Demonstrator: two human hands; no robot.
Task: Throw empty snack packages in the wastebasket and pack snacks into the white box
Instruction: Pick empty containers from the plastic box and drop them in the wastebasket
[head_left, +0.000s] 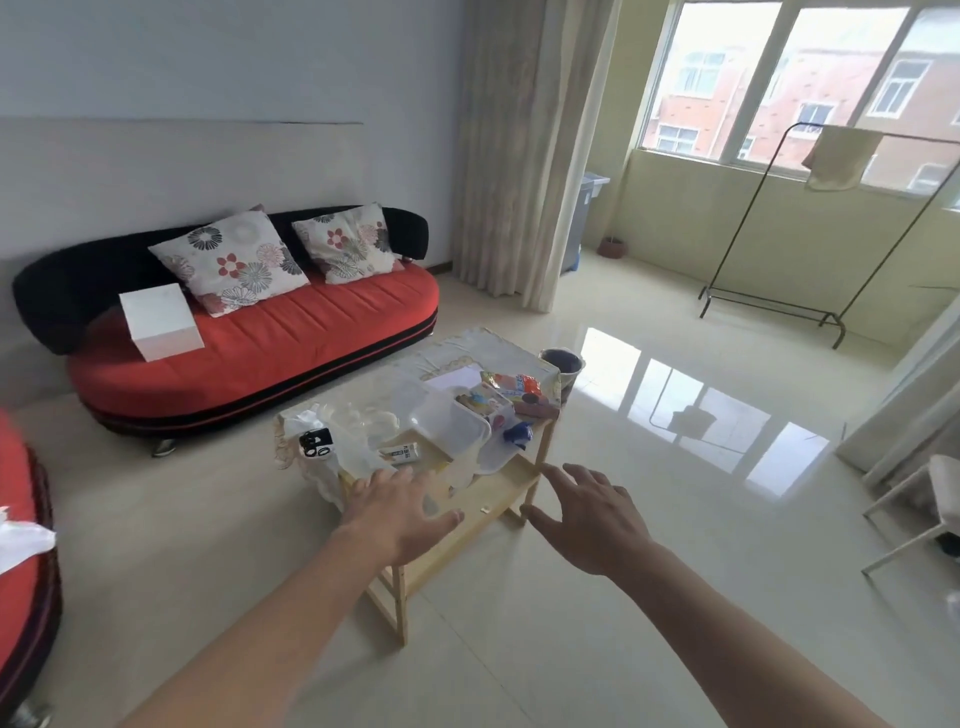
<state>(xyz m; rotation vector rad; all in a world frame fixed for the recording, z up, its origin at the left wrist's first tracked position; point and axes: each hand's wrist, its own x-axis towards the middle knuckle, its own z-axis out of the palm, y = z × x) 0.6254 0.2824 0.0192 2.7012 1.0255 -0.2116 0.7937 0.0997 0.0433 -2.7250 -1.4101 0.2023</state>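
Above the near end of a low wooden table, the person's left hand and right hand are stretched forward. Both have their fingers spread and nearly straight, and neither grasps anything. The left hand hovers at the table's near edge, just beside a small carton. The right hand is off the near right corner, apart from every object.

The tabletop carries the task's material:
- crumpled clear wrappers on the left side
- a blue wrapper near the right edge
- a cluster of colourful snack packets at the far end
- a lidless translucent-white plastic tub in the middle, with some packets touching it or just behind it

Which packets are empty and which are full cannot be told from this view.

The wastebasket stands on the floor against the table's far right corner. Its interior is dark, so its contents cannot be told. A closed white box sits on the red sofa, well apart from the table. Whether the task means this box or the tub on the table cannot be settled here.

Judged progress is at or near the start. All visible packets lie on the table, nothing is in hand, and no snack is seen in the box on the sofa. What is left appears to be nearly everything: sorting empties from full packets, carrying the empties to the wastebasket, and loading the rest into the box.
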